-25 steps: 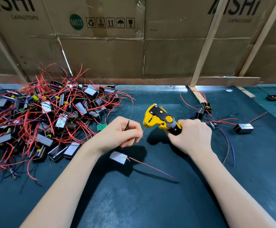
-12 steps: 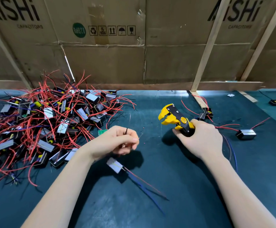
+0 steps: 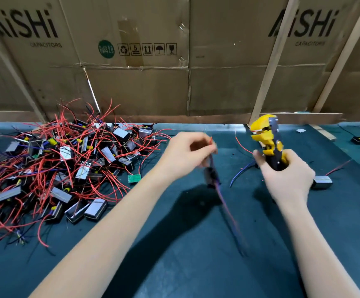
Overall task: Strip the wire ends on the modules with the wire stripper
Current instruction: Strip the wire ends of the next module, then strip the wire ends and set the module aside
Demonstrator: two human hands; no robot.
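Head view. Left hand (image 3: 185,154) up above the worktop (image 3: 174,265), fingers curled, pinching a thin red wire (image 3: 211,140) at the tips. Hanging just under that hand, a small dark module (image 3: 210,176) (blurry, hard to make out), with long red and blue wires (image 3: 228,214) trailing down toward the near edge.

Right hand (image 3: 286,179) clenched round the black handles of the yellow wire stripper (image 3: 265,134). Stripper standing upright, yellow head on top, mouth turned to the left hand but well apart from it. A bit of red showing in the mouth.

Far left on the worktop, a big pile of modules (image 3: 67,164), all tangled in red wires. Just beside the pile, a small green board (image 3: 134,178). Near the right hand, one silver module (image 3: 322,182) lying flat, and a loose blue wire (image 3: 241,173) curving by the wrist. More bits at the far right edge.

Behind, a wall of brown cardboard boxes (image 3: 153,72) with wooden slats (image 3: 269,61) leaning on them.
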